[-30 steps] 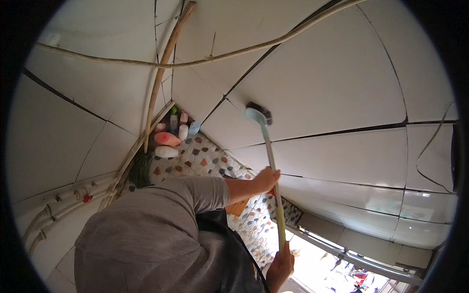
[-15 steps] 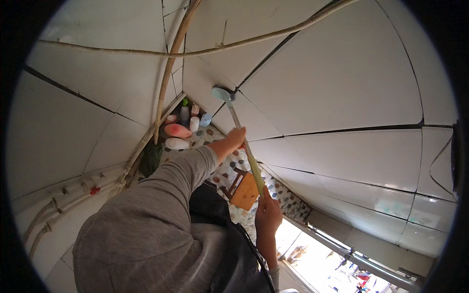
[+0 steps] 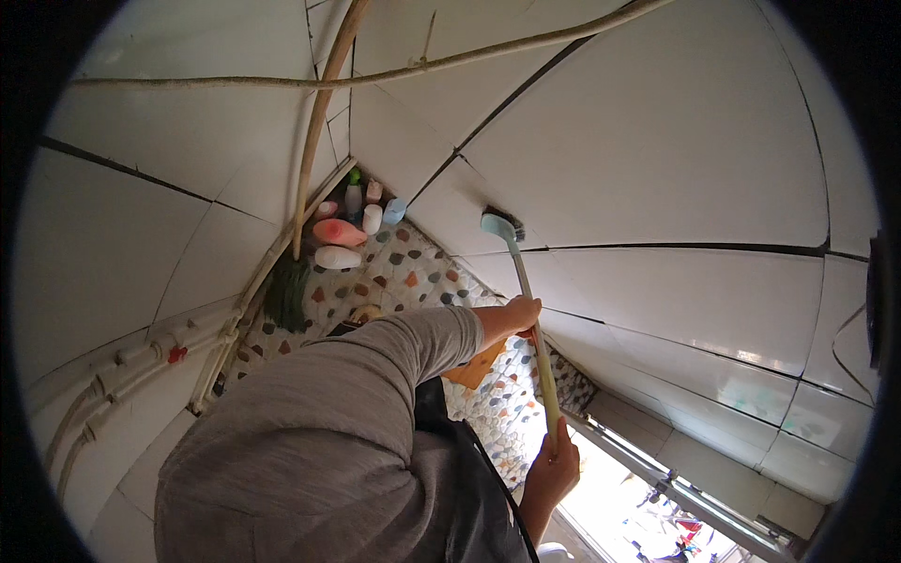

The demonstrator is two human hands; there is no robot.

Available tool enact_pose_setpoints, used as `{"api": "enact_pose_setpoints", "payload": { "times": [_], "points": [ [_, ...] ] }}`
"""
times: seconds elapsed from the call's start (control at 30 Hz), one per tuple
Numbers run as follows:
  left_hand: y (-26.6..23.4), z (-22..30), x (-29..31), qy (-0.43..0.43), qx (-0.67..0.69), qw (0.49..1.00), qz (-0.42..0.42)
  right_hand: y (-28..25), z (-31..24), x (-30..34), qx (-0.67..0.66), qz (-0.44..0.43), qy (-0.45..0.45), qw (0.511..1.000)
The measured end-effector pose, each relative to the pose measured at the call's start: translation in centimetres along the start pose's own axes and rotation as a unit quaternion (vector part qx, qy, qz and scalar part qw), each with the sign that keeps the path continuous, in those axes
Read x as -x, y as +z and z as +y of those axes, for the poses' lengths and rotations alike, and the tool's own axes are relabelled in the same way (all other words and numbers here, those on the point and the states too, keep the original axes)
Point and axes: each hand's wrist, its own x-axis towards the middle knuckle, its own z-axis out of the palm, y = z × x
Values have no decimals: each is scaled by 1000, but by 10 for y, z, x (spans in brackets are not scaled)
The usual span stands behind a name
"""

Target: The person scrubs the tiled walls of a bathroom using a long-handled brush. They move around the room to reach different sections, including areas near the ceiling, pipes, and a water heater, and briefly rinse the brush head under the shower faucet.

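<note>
- The person's left hand (image 3: 522,315) is clamped around the handle of a long-handled scrub brush (image 3: 544,375), roughly midway along its length.
- The right hand (image 3: 554,466) grips the same handle near its yellowish lower end, so the two hands are well apart, the left one farther up.
- The brush slants up and a little to the left from the hands; its pale blue head (image 3: 498,224) with dark bristles (seen partly from behind) appears to be against the white tiled wall (image 3: 657,159), just above a dark grout line.
- Below the left forearm, which is in a grey sleeve (image 3: 413,347), part of an orange-brown wooden stool (image 3: 479,368) shows on the pebble-patterned floor (image 3: 399,286).
- In the corner, left of the brush head, a pink bottle (image 3: 338,233) lies beside a white bottle (image 3: 338,258); a green-capped bottle (image 3: 354,195) and a light blue container (image 3: 395,210) are near them.
- A green-bristled broom (image 3: 286,296) stands left of these bottles.
- Pale pipes with a red valve handle (image 3: 176,354) run along the left wall.
</note>
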Motion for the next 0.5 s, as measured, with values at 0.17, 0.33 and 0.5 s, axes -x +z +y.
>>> {"api": "enact_pose_setpoints", "payload": {
  "times": [0.17,0.33,0.5],
  "points": [
    [-27,-28,-10,36,239,968,62,32,-14,-12,-21,-28,-55,998],
    [-124,-87,-79,157,-265,913,269,115,-80,-55,12,-93,-112,989],
    [-164,-75,-41,194,-76,966,152,131,-82,-82,-215,-277,2,937]
  ]
}}
